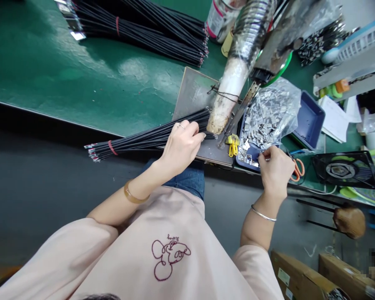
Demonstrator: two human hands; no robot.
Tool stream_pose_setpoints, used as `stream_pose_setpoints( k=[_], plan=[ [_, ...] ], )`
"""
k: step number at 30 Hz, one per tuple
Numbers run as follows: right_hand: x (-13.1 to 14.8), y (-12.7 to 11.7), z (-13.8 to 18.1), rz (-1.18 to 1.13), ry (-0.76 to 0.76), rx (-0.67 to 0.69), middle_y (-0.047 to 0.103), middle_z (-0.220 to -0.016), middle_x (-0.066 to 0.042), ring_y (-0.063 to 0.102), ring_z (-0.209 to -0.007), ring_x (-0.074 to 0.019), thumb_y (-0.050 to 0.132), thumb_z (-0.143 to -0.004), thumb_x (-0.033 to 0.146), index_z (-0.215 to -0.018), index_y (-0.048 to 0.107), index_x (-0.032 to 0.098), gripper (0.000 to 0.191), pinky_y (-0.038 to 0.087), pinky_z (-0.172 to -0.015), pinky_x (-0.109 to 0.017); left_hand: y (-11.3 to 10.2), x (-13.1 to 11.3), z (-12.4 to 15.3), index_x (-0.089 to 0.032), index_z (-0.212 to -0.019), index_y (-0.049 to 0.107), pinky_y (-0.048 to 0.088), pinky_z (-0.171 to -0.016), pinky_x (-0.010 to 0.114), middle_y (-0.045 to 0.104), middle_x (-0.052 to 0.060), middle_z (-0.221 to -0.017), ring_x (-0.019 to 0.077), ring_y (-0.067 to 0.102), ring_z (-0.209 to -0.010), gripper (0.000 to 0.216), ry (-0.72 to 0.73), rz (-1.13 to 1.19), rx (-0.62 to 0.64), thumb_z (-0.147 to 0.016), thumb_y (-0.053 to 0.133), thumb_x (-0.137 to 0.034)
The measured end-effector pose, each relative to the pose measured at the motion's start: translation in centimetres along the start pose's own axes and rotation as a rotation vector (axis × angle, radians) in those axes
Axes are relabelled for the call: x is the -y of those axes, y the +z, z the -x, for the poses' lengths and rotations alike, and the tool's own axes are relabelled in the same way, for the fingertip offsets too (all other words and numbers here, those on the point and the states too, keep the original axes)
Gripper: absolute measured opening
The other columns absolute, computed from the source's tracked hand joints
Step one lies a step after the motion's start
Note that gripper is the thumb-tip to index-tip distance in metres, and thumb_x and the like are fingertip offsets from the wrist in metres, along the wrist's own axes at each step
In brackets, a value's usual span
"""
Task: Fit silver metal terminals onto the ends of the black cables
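Observation:
My left hand [183, 146] lies over a bundle of thin black cables [143, 135], its fingers curled round some of them. A red band ties the bundle near its left end, where stripped wire tips show. The other end rests on a grey board [195, 89]. My right hand [276, 168] is at the front of a blue tray [242, 160], fingertips pinched together among small metal connectors [248, 157]. What they pinch is hidden. Behind that hand, a clear plastic bag [273, 108] full of similar connectors sits in the tray. Yellow snips [233, 146] lie left of the tray.
A flexible duct [234, 75] and a soldering iron-like metal rod [240, 112] reach down over the board. Orange-handled scissors [297, 170] and a black fan [345, 170] are at the right. More black cables [150, 29] lie at the back of the green table [65, 87].

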State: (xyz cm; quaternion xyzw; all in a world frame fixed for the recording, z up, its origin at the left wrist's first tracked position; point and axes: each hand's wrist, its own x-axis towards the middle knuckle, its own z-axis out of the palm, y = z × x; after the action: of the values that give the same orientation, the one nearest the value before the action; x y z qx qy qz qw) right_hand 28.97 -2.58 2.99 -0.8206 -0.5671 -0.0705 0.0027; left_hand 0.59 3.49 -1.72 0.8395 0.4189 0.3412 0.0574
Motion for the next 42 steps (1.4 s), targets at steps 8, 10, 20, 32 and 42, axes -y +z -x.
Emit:
stream_pose_setpoints(
  k=[8, 10, 20, 32, 42],
  plan=[
    [0.8, -1.0, 0.3, 0.19, -0.052, 0.105, 0.067, -0.084, -0.01, 0.047, -0.064, -0.0159, 0.051, -0.086, 0.016, -0.083, 0.063, 0.016, 0.012, 0.021, -0.061, -0.032, -0.7, -0.8, 1.2, -0.013, -0.084, 0.066, 0.045, -0.075, 0.034, 0.069, 0.009, -0.087, 0.0213, 0.056, -0.079, 0.02, 0.121, 0.063, -0.15, -0.096, 0.05, -0.011],
    [1.0, -0.9, 0.1, 0.237, -0.074, 0.109, 0.067, -0.082, -0.011, 0.046, -0.061, -0.0153, 0.048, -0.086, 0.013, -0.086, 0.064, 0.015, 0.015, 0.019, -0.06, -0.033, -1.2, -1.4, 1.4, -0.013, -0.081, 0.066, 0.046, -0.073, 0.034, 0.067, 0.008, -0.081, 0.0213, 0.056, -0.076, 0.018, 0.151, 0.087, -0.115, -0.094, 0.054, -0.014],
    [1.6, -0.6, 1.7, -0.41, -0.093, -0.312, 0.065, -0.08, -0.002, 0.061, -0.072, -0.0152, 0.059, -0.082, 0.02, -0.075, 0.053, 0.021, 0.009, 0.046, -0.061, -0.027, -2.4, -3.7, 1.7, -0.014, -0.082, 0.067, 0.035, -0.052, 0.021, 0.058, -0.004, -0.06, 0.0067, 0.045, -0.05, 0.015, -0.124, 0.83, 0.279, -0.086, 0.054, -0.01],
    [10.7, 0.4, 6.5, -1.199, -0.178, -0.229, 0.072, -0.095, -0.002, 0.071, -0.089, -0.0144, 0.069, -0.087, 0.021, -0.082, 0.07, 0.022, 0.005, 0.062, -0.073, -0.028, -1.7, -3.0, 0.4, -0.013, -0.079, 0.062, 0.044, -0.054, 0.019, 0.061, -0.001, -0.056, 0.0076, 0.055, -0.051, 0.014, -0.638, 1.287, 0.349, -0.083, 0.065, -0.026],
    [10.4, 0.9, 6.6, -1.297, -0.174, -0.048, 0.074, -0.1, -0.004, 0.073, -0.092, -0.0157, 0.068, -0.087, 0.023, -0.084, 0.07, 0.022, 0.004, 0.063, -0.076, -0.03, -1.4, -3.4, 0.6, -0.012, -0.078, 0.07, 0.048, -0.062, 0.02, 0.069, 0.003, -0.073, 0.0096, 0.06, -0.065, 0.009, -0.496, 1.126, 0.274, -0.081, 0.067, -0.02]
  ],
)
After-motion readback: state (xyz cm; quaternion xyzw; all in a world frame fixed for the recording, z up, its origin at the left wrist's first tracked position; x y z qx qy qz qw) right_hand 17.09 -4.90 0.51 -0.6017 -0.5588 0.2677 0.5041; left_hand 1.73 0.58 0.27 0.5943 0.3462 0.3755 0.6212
